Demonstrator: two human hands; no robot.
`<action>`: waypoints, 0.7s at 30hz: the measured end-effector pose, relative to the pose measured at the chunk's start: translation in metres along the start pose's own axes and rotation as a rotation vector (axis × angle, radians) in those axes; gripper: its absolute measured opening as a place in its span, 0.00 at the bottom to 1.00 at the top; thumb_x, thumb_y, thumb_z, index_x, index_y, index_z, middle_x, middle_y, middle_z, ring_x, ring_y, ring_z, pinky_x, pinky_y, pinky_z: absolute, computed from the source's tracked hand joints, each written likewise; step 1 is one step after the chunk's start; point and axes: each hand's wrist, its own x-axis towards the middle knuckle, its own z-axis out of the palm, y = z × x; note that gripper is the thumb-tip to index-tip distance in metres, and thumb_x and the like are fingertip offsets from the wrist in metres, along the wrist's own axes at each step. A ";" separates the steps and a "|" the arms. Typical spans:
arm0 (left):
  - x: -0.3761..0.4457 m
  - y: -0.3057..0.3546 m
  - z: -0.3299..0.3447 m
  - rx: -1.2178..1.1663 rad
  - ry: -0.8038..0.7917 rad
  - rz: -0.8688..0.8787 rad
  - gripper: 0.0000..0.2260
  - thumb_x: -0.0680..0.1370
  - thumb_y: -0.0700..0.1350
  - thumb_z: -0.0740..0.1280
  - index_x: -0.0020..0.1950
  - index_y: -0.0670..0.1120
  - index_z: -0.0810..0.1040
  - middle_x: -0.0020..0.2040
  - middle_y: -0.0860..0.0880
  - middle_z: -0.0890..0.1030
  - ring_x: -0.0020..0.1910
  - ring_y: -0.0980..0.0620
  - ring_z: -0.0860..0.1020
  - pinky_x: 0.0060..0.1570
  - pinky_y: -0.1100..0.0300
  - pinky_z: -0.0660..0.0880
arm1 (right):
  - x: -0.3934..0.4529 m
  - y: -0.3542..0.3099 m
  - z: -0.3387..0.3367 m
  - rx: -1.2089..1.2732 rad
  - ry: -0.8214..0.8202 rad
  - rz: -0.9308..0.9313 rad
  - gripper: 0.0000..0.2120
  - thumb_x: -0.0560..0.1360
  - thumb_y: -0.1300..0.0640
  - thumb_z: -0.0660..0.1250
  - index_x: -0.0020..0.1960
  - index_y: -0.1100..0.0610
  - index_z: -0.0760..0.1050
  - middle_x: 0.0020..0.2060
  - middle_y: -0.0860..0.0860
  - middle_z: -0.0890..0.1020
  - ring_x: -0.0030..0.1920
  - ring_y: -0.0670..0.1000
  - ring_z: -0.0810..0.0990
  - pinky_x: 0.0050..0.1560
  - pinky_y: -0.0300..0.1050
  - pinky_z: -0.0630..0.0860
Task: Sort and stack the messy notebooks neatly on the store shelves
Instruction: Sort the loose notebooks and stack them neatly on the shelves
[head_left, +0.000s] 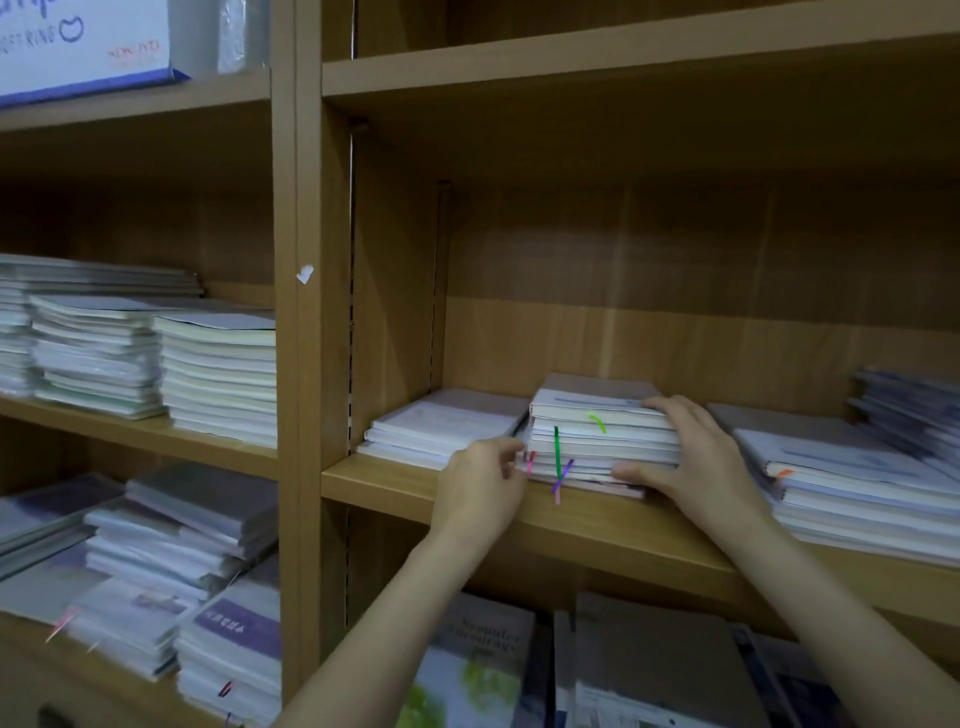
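Wooden shelf (467, 499) carries a ribboned notebook stack (602, 441) being squared: right hand (691, 457) clasps its side, left hand (483, 483) pinches its corner; next, aligning edges.

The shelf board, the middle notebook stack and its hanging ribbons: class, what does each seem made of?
Shelf board: likely wood-grain laminate, matt, streaked brown.
Notebook stack: paper, pale page edges showing; covers unclear.
Ribbons: probably thin fabric, limp and brightly coloured.
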 end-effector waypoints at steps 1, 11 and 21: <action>0.002 -0.002 -0.001 -0.050 0.034 -0.023 0.15 0.78 0.38 0.61 0.64 0.46 0.76 0.58 0.49 0.80 0.57 0.54 0.77 0.54 0.67 0.69 | -0.001 -0.001 0.000 0.000 0.013 0.003 0.35 0.65 0.48 0.77 0.68 0.50 0.68 0.71 0.51 0.65 0.68 0.55 0.66 0.66 0.48 0.63; 0.012 -0.055 -0.047 0.342 0.053 -0.140 0.21 0.79 0.42 0.62 0.71 0.46 0.66 0.71 0.46 0.67 0.69 0.45 0.65 0.67 0.52 0.63 | -0.005 -0.014 -0.004 -0.274 -0.068 -0.059 0.34 0.69 0.39 0.70 0.70 0.49 0.64 0.75 0.51 0.56 0.74 0.54 0.53 0.72 0.52 0.54; 0.005 -0.084 -0.060 0.369 0.135 -0.062 0.08 0.79 0.44 0.60 0.54 0.45 0.77 0.48 0.50 0.78 0.52 0.51 0.77 0.46 0.62 0.72 | 0.047 -0.149 0.074 -0.329 -0.533 -0.403 0.25 0.74 0.42 0.66 0.63 0.57 0.70 0.58 0.54 0.75 0.56 0.56 0.75 0.51 0.50 0.74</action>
